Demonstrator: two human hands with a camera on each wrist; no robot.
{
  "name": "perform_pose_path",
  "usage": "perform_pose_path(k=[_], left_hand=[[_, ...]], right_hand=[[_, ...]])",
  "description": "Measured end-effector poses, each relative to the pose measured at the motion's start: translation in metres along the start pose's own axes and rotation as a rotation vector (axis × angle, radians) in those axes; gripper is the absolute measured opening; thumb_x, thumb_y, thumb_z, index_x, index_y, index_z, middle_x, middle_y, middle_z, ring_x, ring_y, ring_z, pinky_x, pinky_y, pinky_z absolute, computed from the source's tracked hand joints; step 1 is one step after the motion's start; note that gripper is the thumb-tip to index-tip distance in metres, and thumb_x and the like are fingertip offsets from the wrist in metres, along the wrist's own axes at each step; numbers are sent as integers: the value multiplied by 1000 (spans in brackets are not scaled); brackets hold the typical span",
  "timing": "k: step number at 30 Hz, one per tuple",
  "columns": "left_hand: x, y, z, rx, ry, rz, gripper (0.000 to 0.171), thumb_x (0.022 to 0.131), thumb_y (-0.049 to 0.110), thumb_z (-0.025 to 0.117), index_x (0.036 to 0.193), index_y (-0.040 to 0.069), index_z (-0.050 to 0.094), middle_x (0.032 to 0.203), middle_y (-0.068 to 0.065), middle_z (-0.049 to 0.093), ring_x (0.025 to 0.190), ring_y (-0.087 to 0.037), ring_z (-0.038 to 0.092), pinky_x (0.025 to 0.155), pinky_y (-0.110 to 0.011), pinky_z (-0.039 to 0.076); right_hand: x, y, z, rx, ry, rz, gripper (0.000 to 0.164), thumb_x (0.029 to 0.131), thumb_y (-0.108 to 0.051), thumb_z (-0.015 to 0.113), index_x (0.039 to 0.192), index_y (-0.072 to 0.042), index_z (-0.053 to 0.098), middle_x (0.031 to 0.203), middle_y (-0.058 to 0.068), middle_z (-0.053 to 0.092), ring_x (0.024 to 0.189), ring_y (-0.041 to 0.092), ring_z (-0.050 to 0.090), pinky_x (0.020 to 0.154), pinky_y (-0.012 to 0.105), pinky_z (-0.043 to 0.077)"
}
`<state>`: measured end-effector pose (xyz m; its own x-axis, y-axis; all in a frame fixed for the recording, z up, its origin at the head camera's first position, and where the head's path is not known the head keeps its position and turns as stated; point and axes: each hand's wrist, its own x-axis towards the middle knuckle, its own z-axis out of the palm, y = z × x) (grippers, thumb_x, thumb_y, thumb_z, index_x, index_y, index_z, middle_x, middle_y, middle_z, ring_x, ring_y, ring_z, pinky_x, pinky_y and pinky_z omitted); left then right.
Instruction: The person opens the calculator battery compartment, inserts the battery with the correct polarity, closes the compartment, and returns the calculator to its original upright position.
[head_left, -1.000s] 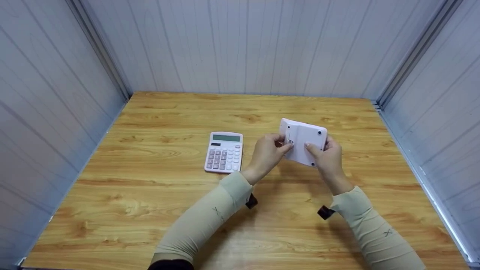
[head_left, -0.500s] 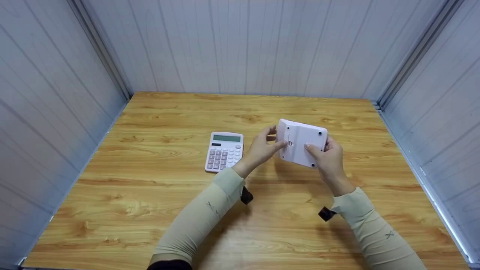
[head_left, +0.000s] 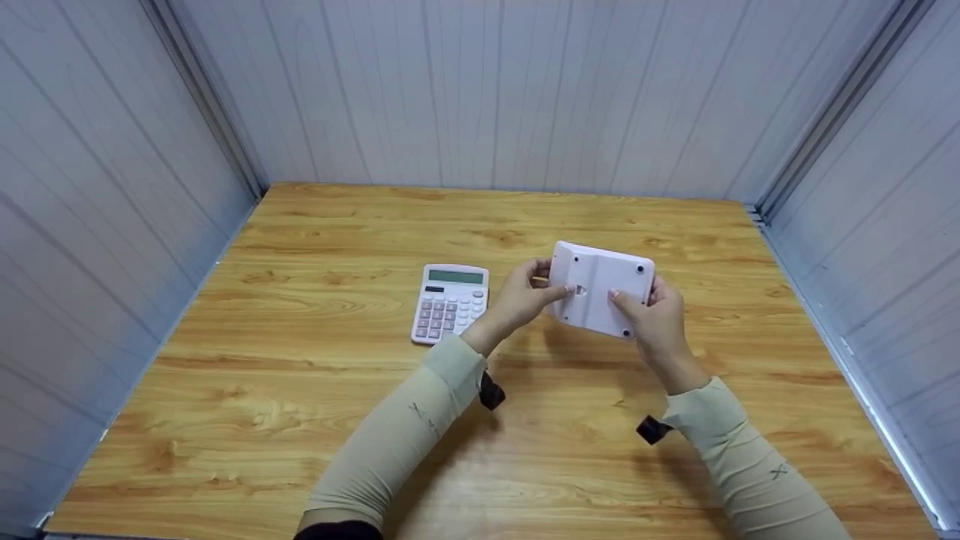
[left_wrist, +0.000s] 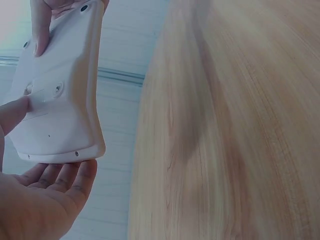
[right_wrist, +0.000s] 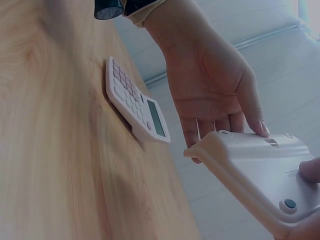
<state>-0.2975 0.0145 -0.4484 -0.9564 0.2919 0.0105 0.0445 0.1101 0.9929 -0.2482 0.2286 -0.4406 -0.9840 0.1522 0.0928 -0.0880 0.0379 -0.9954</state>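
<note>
A white-pink calculator (head_left: 600, 274) is held above the table with its back towards the head camera, showing small dark feet and a small recess. My right hand (head_left: 660, 322) grips one end, thumb pressed on the back and fingers behind. At the other end is my left hand (head_left: 517, 296), its thumb touching the back beside the recess. In the left wrist view, the left fingers (left_wrist: 65, 180) curl around the end edge of the calculator (left_wrist: 65, 120). The keys of this calculator are hidden. A second calculator (head_left: 450, 300) lies face up on the table, left of my left hand.
The wooden table (head_left: 300, 420) spreads around both hands. Pale panelled walls (head_left: 465, 90) enclose its back and sides. A small black device (head_left: 491, 391) sits under the left wrist and another black device (head_left: 652, 430) by the right wrist.
My left hand has shifted left, from closer in over the recess to the calculator's end, and its fingers have spread. The held calculator has turned slightly flatter towards the head camera. My right hand keeps its grip.
</note>
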Motion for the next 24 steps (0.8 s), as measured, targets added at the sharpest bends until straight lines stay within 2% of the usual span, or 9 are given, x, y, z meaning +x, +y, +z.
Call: perform_pose_path(k=[4,10,13,17,20,24], left_hand=[[0,-2,0,2,-8,-4,60,99,19,80,152,1,57,142,-17,66,129,-32,67,108,-42,60],[-1,-3,-2,8,23,-17,61,102,29,77,152,0,57,144,-19,64,131,-35,65,107,-43,60],[-1,-2,-2,-29,62,-32,53,107,30,68,147,-4,60,140,-21,66,126,-37,67,100,-41,62],[-1,0,-1,-121,95,-74,40,113,26,55,136,-6,65,122,-15,71,104,-28,73,92,-40,66],[-2,2,-1,-204,90,-107,41,115,24,49,137,-8,64,119,-15,71,90,-19,71,85,-37,67],[-4,7,-1,-294,66,-143,47,117,26,43,146,-8,58,132,-24,70,92,-24,76,76,-30,67]], right_hand=[[-1,1,0,-60,7,-57,39,99,6,69,137,8,61,120,17,75,100,11,76,84,31,67],[0,1,0,-145,16,-212,36,96,9,72,131,11,65,117,27,76,94,4,76,79,23,66],[0,3,0,-195,15,-297,33,95,10,73,127,12,66,116,30,76,94,-1,74,78,19,63],[-1,6,0,-260,-3,-440,30,93,13,74,122,14,68,113,29,78,98,-2,73,81,15,61],[-2,7,2,-311,-24,-544,29,91,15,74,119,15,69,111,29,79,102,17,79,82,13,60],[-1,8,2,-397,-51,-683,25,90,16,75,115,14,70,108,28,80,101,44,79,85,9,56]])
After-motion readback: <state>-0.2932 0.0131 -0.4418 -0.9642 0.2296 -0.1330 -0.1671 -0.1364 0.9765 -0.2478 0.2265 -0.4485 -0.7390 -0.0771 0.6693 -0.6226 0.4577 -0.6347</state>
